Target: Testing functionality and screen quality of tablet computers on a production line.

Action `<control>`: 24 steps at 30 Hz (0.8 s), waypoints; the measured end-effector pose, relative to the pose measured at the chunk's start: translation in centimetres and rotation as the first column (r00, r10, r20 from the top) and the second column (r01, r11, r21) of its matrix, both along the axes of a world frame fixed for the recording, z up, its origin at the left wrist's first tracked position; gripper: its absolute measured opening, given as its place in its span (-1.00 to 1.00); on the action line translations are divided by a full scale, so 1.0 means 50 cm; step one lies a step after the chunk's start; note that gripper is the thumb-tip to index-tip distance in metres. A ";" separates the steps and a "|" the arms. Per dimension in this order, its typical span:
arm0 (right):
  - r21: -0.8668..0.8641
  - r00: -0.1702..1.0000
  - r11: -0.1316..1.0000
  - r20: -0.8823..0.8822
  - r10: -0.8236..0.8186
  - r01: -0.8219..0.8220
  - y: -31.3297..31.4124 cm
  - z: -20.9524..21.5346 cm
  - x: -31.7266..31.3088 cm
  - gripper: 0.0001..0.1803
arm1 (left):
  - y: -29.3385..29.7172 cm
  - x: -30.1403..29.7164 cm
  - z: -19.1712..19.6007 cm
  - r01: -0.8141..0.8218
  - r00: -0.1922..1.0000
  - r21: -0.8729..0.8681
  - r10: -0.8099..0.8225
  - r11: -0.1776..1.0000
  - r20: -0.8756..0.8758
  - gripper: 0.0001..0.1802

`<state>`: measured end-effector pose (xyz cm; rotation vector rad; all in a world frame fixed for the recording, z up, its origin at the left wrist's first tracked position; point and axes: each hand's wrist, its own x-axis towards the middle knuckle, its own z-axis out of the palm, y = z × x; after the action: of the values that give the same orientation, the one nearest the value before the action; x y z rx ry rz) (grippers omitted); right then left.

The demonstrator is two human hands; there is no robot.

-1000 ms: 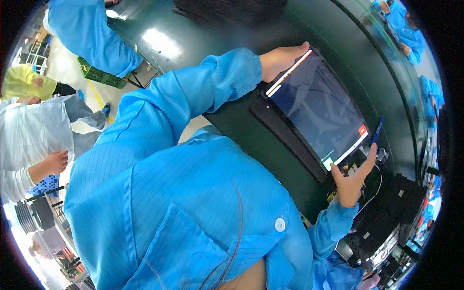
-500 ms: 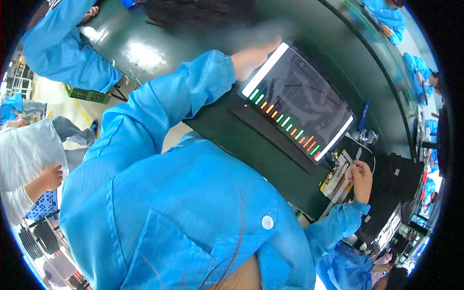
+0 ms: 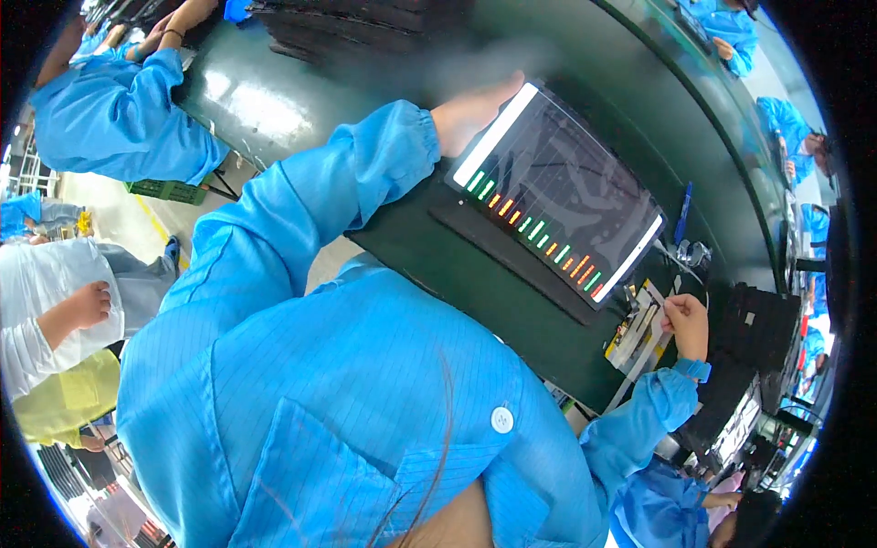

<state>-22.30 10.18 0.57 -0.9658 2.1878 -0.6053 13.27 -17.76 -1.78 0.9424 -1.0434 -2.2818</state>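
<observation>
One lit tablet (image 3: 565, 187); left hand (image 3: 468, 119) against edge (grip unclear); right hand (image 3: 689, 327), fingertips together.

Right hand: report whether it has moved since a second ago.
Yes: the right hand has moved rightward, away from the lower corner of the tablet, judged against the blue pen.

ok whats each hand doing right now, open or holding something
Left hand: at the edge of the tablet, fingers partly hidden; grip cannot be told.
Right hand: fingers closed in a pinch at the pale strips; anything held cannot be told.
</observation>
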 end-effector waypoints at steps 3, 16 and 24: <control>0.022 0.999 0.999 0.024 -0.045 0.045 -0.007 0.013 0.028 -0.87 | -0.001 -0.002 -0.005 -0.008 1.000 -0.046 0.009 0.999 0.009 -0.48; -0.195 0.810 0.979 -0.582 -0.071 -0.054 0.024 -0.018 0.296 -0.86 | -0.019 -0.008 -0.028 0.006 0.999 -0.072 -0.003 0.997 0.049 -0.47; -0.283 0.879 0.958 -0.468 -0.091 -0.052 0.029 -0.038 0.249 -0.87 | -0.022 -0.012 -0.041 -0.027 0.996 -0.068 0.032 0.997 0.086 -0.49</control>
<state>-9.85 11.64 -1.33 -1.3669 2.5905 -0.7768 12.68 -18.86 -3.83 1.0309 -1.1273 -2.1851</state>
